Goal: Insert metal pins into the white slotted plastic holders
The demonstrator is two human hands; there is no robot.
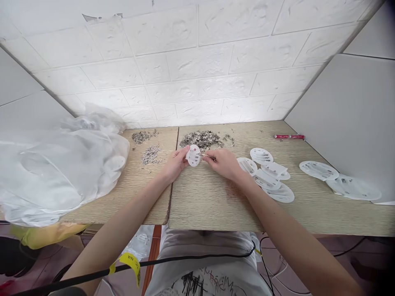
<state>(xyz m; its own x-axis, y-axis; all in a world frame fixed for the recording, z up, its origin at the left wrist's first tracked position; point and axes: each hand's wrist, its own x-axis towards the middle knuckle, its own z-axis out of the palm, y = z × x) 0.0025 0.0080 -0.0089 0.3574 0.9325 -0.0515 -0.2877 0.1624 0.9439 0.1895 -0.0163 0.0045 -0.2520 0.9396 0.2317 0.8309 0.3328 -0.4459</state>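
Visibly, a white disc (193,156) is pinched in the left hand (177,163) over the table (210,205), before metal pieces (202,139) heaped near its back edge. A slim metal tool (202,155) is pinched at the disc by the right hand (224,161). Further discs (261,155) are laid toward the right edge.
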